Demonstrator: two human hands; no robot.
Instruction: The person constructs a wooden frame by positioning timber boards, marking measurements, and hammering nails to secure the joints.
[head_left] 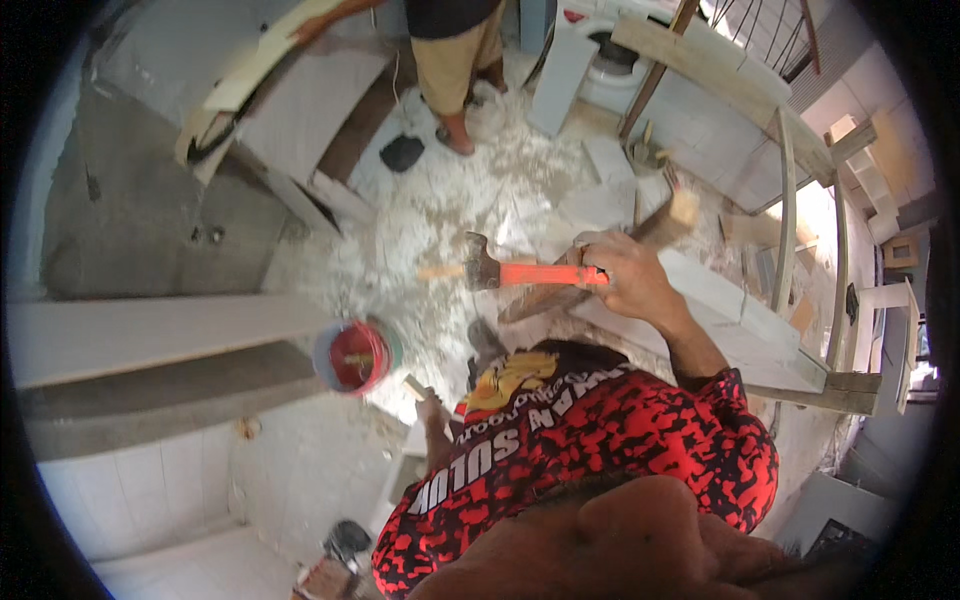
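My right hand (625,275) grips a hammer (520,275) by its orange-red handle, holding it roughly level with the dark head to the left, over a thick wooden post (665,222) lying on a slant. Lower down, my left hand (434,412) holds a small pale strip of wood (413,386), beside a red bucket (360,372) with something inside it. Another light stick (438,271) shows behind the hammer head, low on the floor.
A co-worker (450,60) stands at the top, a hand (312,28) on a long pale board (250,70). A concrete ledge (160,380) runs along the left; a timber frame (785,200) and white slabs (715,310) are at right. The floor (500,170) is covered in white dust.
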